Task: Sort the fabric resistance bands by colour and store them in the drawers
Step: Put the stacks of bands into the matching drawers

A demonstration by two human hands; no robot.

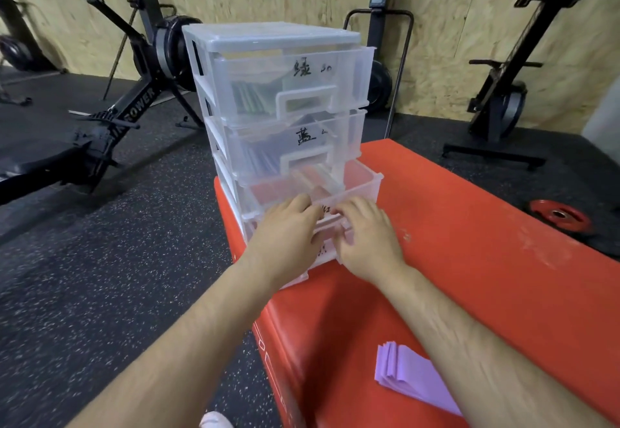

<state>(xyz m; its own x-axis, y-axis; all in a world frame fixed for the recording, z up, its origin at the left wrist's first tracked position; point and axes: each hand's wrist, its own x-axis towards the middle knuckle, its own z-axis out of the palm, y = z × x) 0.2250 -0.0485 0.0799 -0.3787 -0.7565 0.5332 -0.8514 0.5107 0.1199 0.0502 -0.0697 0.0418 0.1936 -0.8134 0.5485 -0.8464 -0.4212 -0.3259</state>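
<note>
While both of my hands are set against the front of the third drawer (365,183), that drawer stands partly pulled out of the translucent drawer unit (268,36).

1. Left hand (285,231): back of the hand up, fingers bent toward the drawer front, touching it left of centre. The fingertips are blurred and partly hidden, so I cannot tell whether they grasp the handle or only press on it.
2. Right hand (367,236): just beside the left hand, fingers bent onto the same front. Grip state likewise cannot be determined.
3. Third drawer contents: reddish bands (302,177), seen through the open top.
4. Top drawer (349,68): pushed in, with a handwritten mark on its front; green bands (248,97) show through the wall.
5. Second drawer (345,132): pushed in and marked; blue bands (261,159) show through the wall.
6. Bottom drawer (327,253): below my hands; its contents cannot be made out.
7. Purple bands (406,374): a flat stack lying on the red padded bench (469,259), beside my right forearm and well apart from the unit.

The unit stands on the far left part of the bench. A rowing machine (134,98) stands on the speckled floor (100,293) to the left.
</note>
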